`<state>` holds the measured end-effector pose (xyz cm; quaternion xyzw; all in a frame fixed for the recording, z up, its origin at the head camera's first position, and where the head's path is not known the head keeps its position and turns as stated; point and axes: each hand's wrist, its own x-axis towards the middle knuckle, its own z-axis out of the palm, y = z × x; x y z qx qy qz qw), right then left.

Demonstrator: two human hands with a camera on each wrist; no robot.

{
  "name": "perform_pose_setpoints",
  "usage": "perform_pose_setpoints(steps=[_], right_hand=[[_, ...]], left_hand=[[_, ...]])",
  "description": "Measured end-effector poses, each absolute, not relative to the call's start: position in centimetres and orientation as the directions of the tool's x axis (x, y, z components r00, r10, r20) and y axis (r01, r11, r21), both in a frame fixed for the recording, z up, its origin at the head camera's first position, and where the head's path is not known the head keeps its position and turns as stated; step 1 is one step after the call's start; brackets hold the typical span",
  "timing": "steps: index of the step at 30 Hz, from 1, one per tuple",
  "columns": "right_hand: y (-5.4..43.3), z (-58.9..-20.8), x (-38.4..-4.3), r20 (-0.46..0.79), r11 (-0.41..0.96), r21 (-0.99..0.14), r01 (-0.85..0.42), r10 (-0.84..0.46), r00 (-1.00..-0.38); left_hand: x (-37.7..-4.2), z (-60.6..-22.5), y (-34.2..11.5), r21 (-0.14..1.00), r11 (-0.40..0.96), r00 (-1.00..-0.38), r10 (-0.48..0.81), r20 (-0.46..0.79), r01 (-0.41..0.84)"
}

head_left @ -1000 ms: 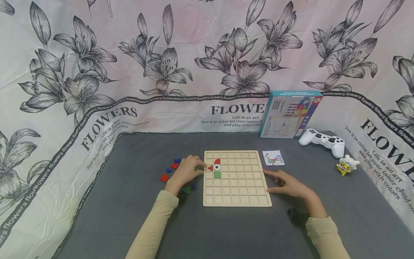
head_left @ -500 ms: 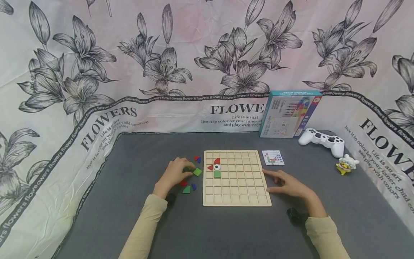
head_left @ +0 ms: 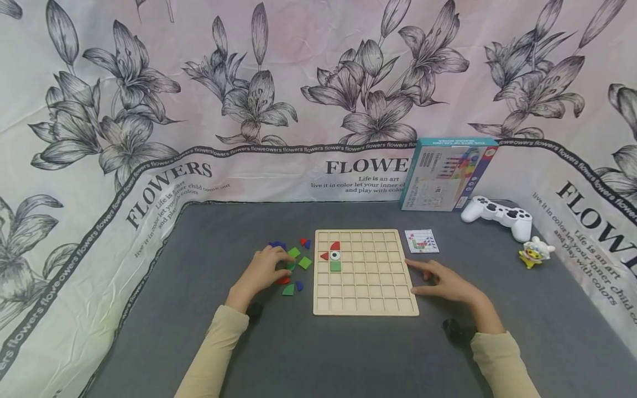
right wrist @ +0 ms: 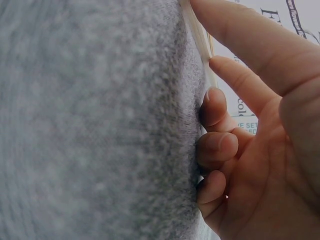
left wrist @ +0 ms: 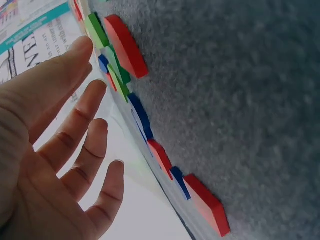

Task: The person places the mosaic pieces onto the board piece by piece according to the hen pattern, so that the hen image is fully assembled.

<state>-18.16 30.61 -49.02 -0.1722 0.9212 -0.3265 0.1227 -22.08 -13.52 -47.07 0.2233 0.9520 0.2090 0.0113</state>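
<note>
On the desk [head_left: 318, 356], four pieces [head_left: 335, 266] are seated in the board [head_left: 368, 290] touched by parted right fingers [head_left: 418, 266], loose pieces [head_left: 305, 263] being left beside parted, empty left fingers [left wrist: 75, 120].

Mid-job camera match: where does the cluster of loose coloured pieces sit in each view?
Head: the coloured pieces lie left of the board, by the left hand.
Left wrist: a row slanting from top left to the bottom, right of that hand.
Right wrist: not in it.
Shared landmark: the teal-edged box, partly visible in both wrist views.
</note>
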Motion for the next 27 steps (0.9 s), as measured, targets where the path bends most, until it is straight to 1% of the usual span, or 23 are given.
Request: perform_pose_setpoints(steps=[5, 18, 27], right_hand=[[30.6, -48.9, -18.1, -0.121, 0.728, -0.647, -0.227, -0.393, -0.912], [30.7, -49.1, -18.2, -0.102, 0.725, -0.645, -0.241, -0.394, -0.914], [30.5, -49.1, -18.0, -0.073, 0.721, -0.642, -0.262, -0.398, -0.915]], left_hand=[[-22.5, -47.3, -13.1, 0.402, 0.797, -0.882, 0.466, 0.065, 0.451], [-24.1, -47.6, -11.7, 0.306, 0.806, -0.853, 0.521, 0.041, 0.507], [-24.5, -47.5, -10.9, 0.267, 0.81, -0.844, 0.536, 0.024, 0.522]])
